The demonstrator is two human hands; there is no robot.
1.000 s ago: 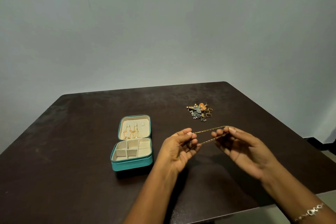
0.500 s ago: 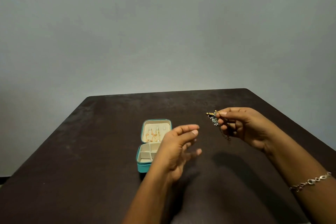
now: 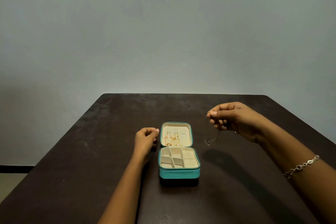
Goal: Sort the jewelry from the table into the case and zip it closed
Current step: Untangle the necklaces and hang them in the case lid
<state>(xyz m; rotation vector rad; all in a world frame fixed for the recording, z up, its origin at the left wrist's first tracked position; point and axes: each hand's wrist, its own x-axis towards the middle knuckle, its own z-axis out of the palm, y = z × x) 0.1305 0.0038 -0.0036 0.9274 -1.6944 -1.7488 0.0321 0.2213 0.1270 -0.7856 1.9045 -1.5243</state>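
Observation:
A teal jewelry case [image 3: 179, 172] lies open in the middle of the dark table [image 3: 72, 178], its cream lid up at the back with gold chains [image 3: 171, 139] hanging on its hooks. The divided cream compartments look bare. My right hand [image 3: 234, 120] is raised to the right of the case and pinches a thin gold chain [image 3: 213, 137] that dangles below it. My left hand [image 3: 146, 137] hovers just left of the lid, fingers loosely curled, holding nothing. The pile of other jewelry is not in view.
A plain grey wall stands behind the table's far edge [image 3: 181, 94]. A silver bracelet [image 3: 301, 166] sits on my right wrist. Floor shows past the table's left edge.
My view has shifted left, so the case is now centred. My left hand let go of the chain and moved to the case's left side. My right hand lifted the chain alone.

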